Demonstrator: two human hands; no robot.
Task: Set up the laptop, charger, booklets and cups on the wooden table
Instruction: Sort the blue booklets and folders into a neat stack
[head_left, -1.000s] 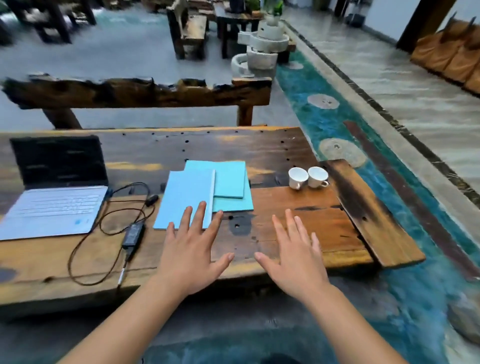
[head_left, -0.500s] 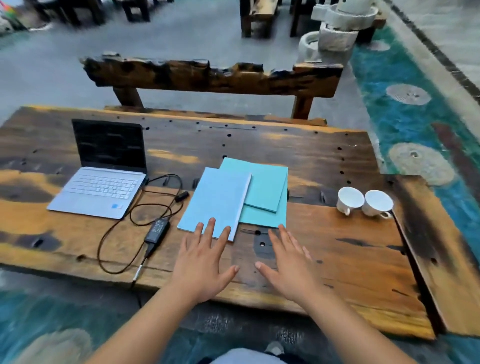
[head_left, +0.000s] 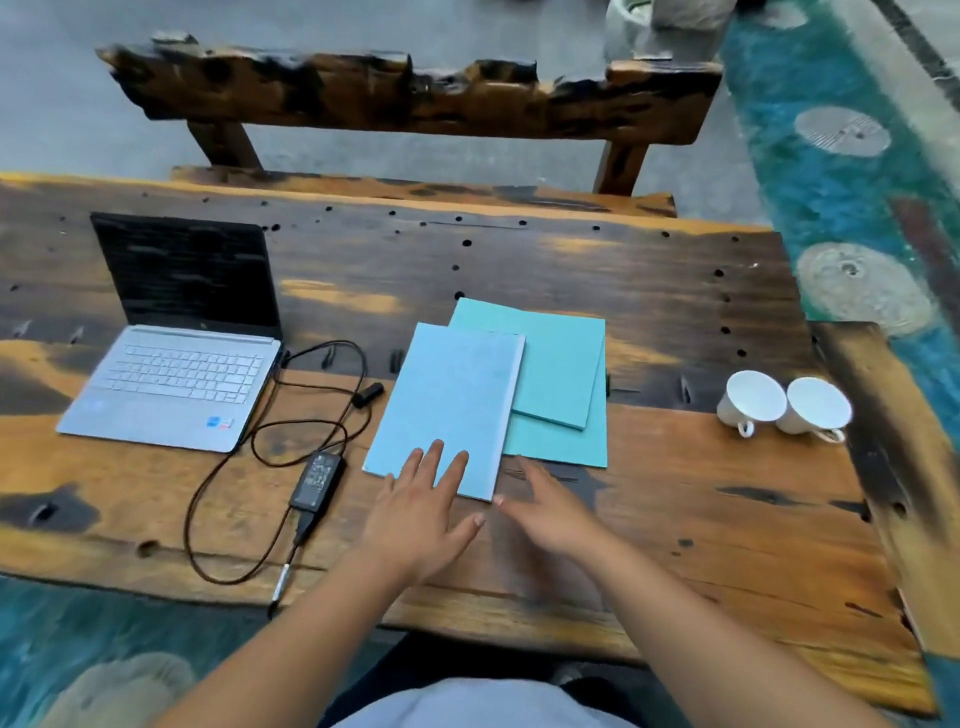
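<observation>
On the wooden table (head_left: 675, 525) an open silver laptop (head_left: 171, 384) stands at the left with a dark screen. To its right lies the black charger (head_left: 317, 480) with its looped cable. A light blue booklet (head_left: 447, 408) overlaps teal booklets (head_left: 558, 364) in the middle. Two white cups (head_left: 784, 408) lie on their sides at the right. My left hand (head_left: 421, 512) is flat, fingers straight, its fingertips over the light blue booklet's near edge. My right hand (head_left: 550, 512), blurred, is spread just in front of the teal booklets and holds nothing.
A rough wooden bench (head_left: 410, 98) stands behind the table. The floor to the right is painted teal with round stone discs (head_left: 857, 288). A darker plank (head_left: 893, 467) forms the table's right end. My white-clad lap shows at the bottom.
The view has tilted down and closer to the table. Both hands have moved forward; my left fingertips now lie over the light blue booklet's edge.
</observation>
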